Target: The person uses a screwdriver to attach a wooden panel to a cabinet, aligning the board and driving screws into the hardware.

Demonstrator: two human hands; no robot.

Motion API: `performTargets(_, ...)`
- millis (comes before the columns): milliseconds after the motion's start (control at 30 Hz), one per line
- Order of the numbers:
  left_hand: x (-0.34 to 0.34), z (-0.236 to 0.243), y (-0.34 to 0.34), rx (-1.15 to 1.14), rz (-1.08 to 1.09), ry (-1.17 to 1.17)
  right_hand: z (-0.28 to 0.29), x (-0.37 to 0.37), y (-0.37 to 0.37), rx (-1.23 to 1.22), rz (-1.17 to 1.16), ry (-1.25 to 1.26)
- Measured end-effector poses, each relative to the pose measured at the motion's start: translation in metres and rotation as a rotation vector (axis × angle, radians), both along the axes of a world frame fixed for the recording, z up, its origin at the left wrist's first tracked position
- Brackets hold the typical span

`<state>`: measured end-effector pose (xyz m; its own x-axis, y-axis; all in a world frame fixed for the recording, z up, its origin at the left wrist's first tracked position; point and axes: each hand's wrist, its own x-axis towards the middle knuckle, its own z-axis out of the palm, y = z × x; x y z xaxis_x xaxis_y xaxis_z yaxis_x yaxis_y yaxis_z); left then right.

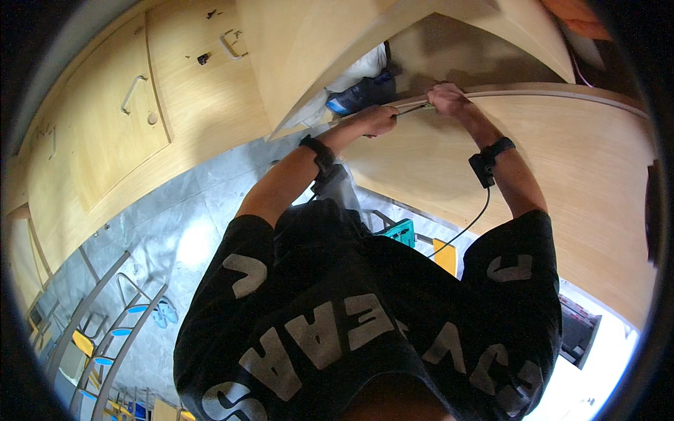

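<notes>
Tool [412,110], thin, dark, straight, slanted

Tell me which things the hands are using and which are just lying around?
Being used:
- thin rod, between left hand and right hand
- wooden panel, right by the hands

Seem to be lying around:
- blue slippers on the floor
- dark-and-blue shoe-like thing

Brown shelf surface [421,59] behind raised wooden rim [554,90]; lying on it, dark bundle [368,92] with blue-and-white patch, white cloth [366,64] just beside. Below, grey tiled floor [196,203]; on it, pair of pale blue slippers [168,311] near ladder [104,361] with blue steps
</notes>
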<state>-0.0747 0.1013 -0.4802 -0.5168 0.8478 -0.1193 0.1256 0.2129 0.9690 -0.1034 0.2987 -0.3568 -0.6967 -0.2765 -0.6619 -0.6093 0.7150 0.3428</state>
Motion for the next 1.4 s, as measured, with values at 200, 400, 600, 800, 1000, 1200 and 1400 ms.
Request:
performTargets(200,0.0,0.011,-0.005,-0.035,0.018,-0.003,0.003,0.003,-0.006,0.007,-0.021,0.019)
performTargets(400,-0.001,0.015,-0.006,0.004,-0.014,0.075,-0.013,-0.002,0.01,0.035,-0.072,0.022)
performTargets(600,-0.004,0.012,-0.004,-0.062,0.009,0.081,-0.003,-0.002,-0.002,0.059,-0.002,0.019)
performTargets(800,-0.006,0.018,-0.004,-0.107,-0.023,0.125,-0.006,0.0,0.001,0.053,-0.038,0.025)
performTargets(1000,-0.001,0.023,-0.004,-0.12,-0.037,0.079,-0.024,0.009,0.033,-0.131,-0.021,0.101)
performTargets(1200,-0.003,0.024,-0.006,-0.172,-0.002,0.06,0.0,-0.001,-0.005,0.079,-0.075,-0.052)
performTargets(1400,-0.006,0.014,0.0,-0.144,-0.019,0.089,-0.003,0.001,0.001,0.012,0.005,0.008)
